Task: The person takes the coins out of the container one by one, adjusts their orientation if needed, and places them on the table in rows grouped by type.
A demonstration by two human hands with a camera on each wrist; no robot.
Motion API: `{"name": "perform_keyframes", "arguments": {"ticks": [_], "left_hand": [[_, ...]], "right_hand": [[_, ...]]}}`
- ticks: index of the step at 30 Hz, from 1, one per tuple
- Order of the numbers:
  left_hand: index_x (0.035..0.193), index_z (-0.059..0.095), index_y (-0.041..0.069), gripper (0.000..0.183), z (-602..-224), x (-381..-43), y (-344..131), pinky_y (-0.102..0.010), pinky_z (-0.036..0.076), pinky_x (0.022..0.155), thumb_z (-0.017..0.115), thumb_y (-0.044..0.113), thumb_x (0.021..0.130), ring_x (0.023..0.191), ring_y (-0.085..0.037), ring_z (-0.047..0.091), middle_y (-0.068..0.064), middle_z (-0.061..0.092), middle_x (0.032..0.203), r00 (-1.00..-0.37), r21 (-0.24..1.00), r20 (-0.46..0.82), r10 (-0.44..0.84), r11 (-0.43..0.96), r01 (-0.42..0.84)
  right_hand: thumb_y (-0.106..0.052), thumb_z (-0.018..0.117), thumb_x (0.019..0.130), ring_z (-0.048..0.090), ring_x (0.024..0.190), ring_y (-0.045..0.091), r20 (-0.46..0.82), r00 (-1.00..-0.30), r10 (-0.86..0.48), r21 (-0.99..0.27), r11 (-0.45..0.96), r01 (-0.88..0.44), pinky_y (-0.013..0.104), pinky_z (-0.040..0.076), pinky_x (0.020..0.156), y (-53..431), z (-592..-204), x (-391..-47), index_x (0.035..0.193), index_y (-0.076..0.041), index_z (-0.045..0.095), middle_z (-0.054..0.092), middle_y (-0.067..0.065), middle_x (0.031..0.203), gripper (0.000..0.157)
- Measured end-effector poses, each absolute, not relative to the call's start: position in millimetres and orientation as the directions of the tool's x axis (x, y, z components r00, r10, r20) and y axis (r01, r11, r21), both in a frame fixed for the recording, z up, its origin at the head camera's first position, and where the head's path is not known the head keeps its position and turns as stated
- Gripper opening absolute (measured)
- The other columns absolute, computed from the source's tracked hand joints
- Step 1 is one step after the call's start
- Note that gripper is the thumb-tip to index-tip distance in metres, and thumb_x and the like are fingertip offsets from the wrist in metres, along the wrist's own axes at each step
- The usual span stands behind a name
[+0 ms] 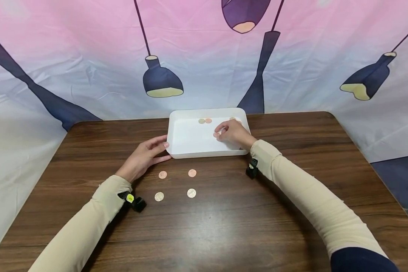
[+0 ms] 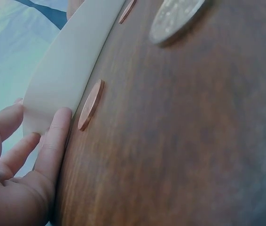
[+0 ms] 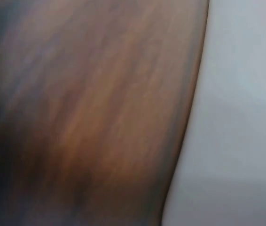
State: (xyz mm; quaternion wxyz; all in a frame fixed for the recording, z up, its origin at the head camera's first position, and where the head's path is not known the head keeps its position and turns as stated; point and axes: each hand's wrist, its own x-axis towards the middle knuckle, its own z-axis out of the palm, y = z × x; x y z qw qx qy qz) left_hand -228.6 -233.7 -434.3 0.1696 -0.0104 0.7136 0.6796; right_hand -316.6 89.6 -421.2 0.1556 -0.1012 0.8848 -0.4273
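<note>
A shallow white tray [image 1: 190, 138] stands at the back of the table. Inside it, my right hand [image 1: 236, 133] pinches a copper-coloured coin [image 1: 215, 134] between thumb and fingertips, low over the tray floor. My left hand [image 1: 144, 156] touches the tray's front left corner with extended fingers; the left wrist view has those fingers [image 2: 53, 141] against the outer wall [image 2: 62, 70]. A gold coin [image 1: 201, 121] and a copper coin [image 1: 208, 121] lie side by side near the tray's back wall. More coins [image 1: 232, 119] are partly hidden behind my right hand.
Two copper coins [image 1: 162, 175] [image 1: 192, 173] and two gold coins [image 1: 159, 196] [image 1: 191, 193] lie spaced apart on the brown wooden table [image 1: 224, 230], in front of the tray. A printed cloth [image 1: 204, 71] hangs behind the table's back edge.
</note>
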Motion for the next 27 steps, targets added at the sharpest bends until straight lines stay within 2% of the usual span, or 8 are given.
{"name": "perform_keyframes", "arguments": {"ticks": [5,9,17,27], "left_hand": [[0.165,0.034,0.007,0.063,-433,-228,-234,-0.034,0.06,0.106,0.059,0.025,0.111,0.131,-0.022,0.056,-0.017,0.046,0.147,-0.945,0.967,-0.255,0.206,0.072,-0.245],[0.165,0.035,0.007,0.063,-435,-228,-233,-0.034,0.06,0.106,0.06,0.025,0.11,0.132,-0.024,0.056,-0.018,0.045,0.149,-0.947,0.969,-0.248,0.203,0.059,-0.241],[0.165,0.033,0.004,0.062,-442,-224,-232,-0.035,0.06,0.107,0.058,0.022,0.111,0.132,-0.023,0.056,-0.022,0.042,0.154,-0.945,0.967,-0.252,0.207,0.034,-0.251],[0.165,0.034,0.006,0.063,-435,-228,-233,-0.034,0.06,0.107,0.059,0.025,0.11,0.138,-0.028,0.052,-0.021,0.043,0.153,-0.949,0.969,-0.247,0.198,0.059,-0.24]], "right_hand": [[-0.001,0.072,0.098,0.05,0.083,0.022,-0.093,-0.909,-0.406,-0.725,0.654,-0.218,0.028,0.041,0.069,88,-422,-313,0.114,-0.007,0.065,0.056,0.008,0.091,0.019],[0.0,0.069,0.1,0.052,0.08,0.022,-0.019,-0.888,-0.46,-0.634,0.692,-0.345,0.029,0.042,0.069,85,-421,-309,0.113,-0.008,0.063,0.061,0.009,0.09,0.017],[-0.005,0.071,0.099,0.057,0.085,0.022,-0.06,-0.863,-0.501,-0.642,0.682,-0.351,0.03,0.047,0.075,94,-424,-304,0.122,-0.007,0.071,0.067,0.009,0.094,0.023],[-0.008,0.071,0.099,0.057,0.08,0.019,-0.035,-0.863,-0.503,-0.629,0.682,-0.372,0.029,0.048,0.075,92,-419,-304,0.12,-0.001,0.071,0.068,0.008,0.091,0.022]]}}
